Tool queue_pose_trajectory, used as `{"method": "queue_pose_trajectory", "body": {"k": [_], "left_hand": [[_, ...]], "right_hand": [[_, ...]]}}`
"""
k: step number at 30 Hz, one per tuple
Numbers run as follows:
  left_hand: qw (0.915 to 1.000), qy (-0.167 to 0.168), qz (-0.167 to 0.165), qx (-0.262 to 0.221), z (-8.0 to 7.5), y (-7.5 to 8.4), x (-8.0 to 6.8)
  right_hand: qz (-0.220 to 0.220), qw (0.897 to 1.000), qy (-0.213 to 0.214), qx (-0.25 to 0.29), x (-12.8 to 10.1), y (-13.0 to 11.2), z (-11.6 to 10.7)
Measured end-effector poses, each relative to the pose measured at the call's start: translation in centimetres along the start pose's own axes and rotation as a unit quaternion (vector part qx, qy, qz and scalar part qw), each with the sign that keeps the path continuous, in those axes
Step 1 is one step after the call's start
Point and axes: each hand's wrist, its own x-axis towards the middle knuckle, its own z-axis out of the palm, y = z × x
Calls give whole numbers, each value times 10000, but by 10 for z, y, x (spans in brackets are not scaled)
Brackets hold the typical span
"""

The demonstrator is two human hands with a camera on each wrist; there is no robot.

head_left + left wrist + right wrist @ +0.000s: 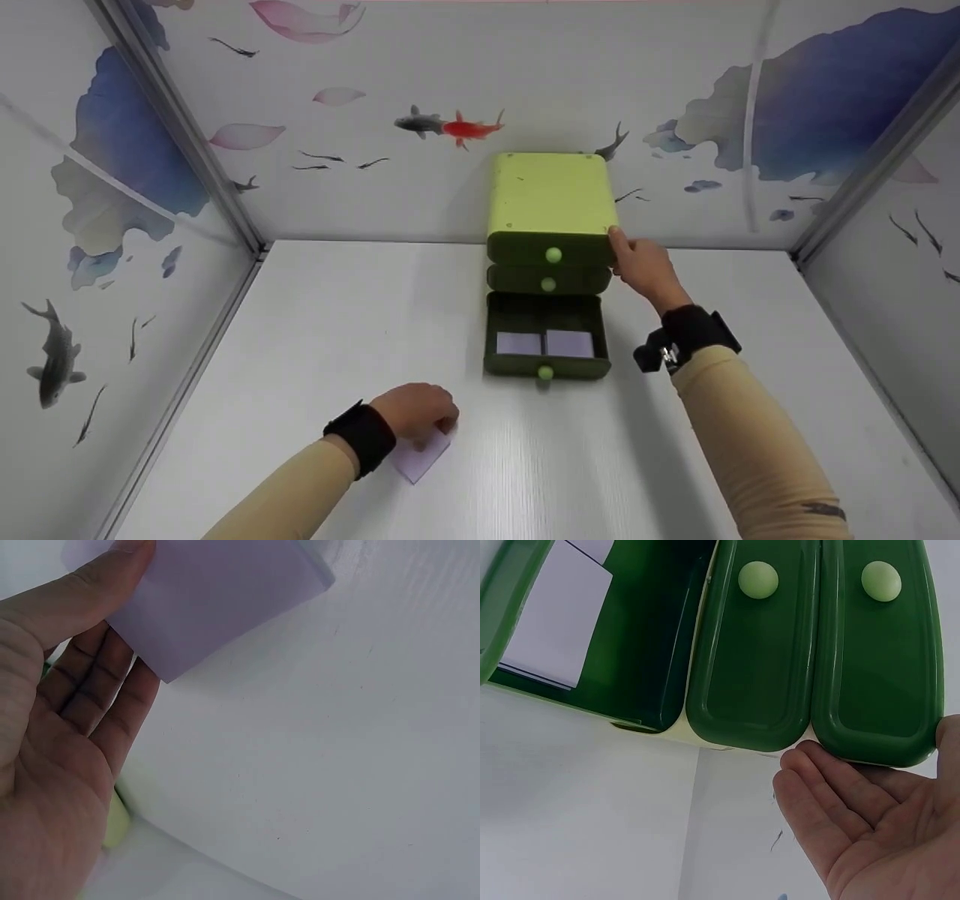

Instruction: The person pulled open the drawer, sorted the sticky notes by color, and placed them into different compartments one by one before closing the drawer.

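My left hand (416, 411) pinches a lilac paper square (421, 457) low over the white table, left of the drawer box. In the left wrist view the thumb lies on top of the paper square (210, 604), with fingers beneath it. A green box of three drawers (553, 191) stands against the back wall. Its bottom drawer (545, 366) is pulled out and holds two lilac paper stacks (519, 343) side by side. My right hand (643, 266) touches the box's upper right front corner, fingers straight along the side and thumb at the edge.
The upper drawer (517, 251) and middle drawer (517, 280) are closed, each with a round light green knob. White panels printed with fish and petals enclose the white table (330, 330) at the back and both sides.
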Motion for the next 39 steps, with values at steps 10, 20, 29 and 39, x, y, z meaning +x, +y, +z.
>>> {"method": "queue_pose_trajectory", "body": {"k": [10, 20, 29, 39], "left_hand": [[9996, -118, -216, -163, -5, -1, 0], [9964, -297, -488, -633, -17, 0, 3], [9955, -223, -422, -818, -33, 1, 5], [9953, -39, -432, -861, -52, -3, 7]], "right_hand": [[67, 9999, -27, 115, 1, 0, 0], [46, 9999, -80, 104, 0, 1, 0], [30, 9999, -57, 81, 1, 3, 0], [-97, 10000, 5, 11, 1, 2, -1]]}}
